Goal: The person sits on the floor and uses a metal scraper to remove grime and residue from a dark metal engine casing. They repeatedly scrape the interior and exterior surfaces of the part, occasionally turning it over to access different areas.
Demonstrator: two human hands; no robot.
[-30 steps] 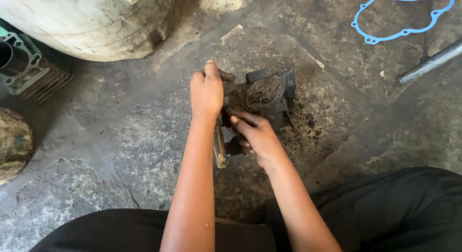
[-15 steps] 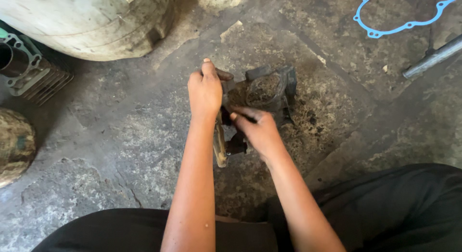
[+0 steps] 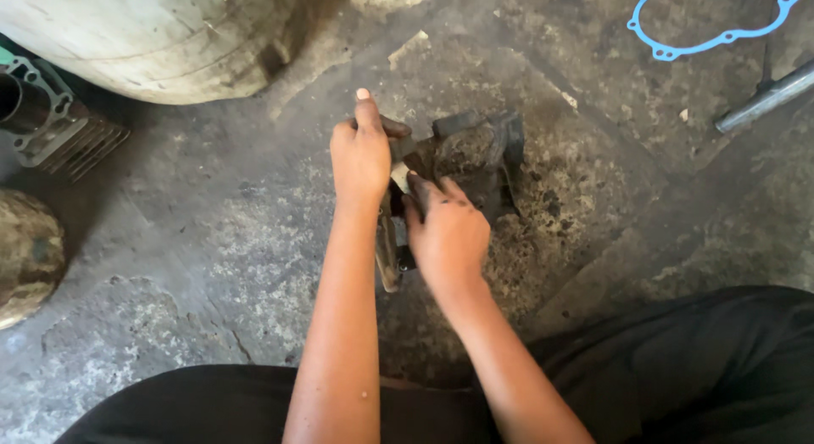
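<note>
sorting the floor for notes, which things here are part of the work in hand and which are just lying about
In hand: left hand and right hand on the dark greasy part, with a slim tool.

Lying about: blue gasket, finned cylinder, metal rod, pale drum.

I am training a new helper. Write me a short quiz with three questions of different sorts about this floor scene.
1. True or false: the left hand and the right hand both touch the dirty metal part.
2. What colour is the thin gasket lying on the floor? A) red B) blue C) yellow
3. Fill in: the finned cylinder lies at the ___ edge of the view.

Key: 1 true; 2 B; 3 left
</note>
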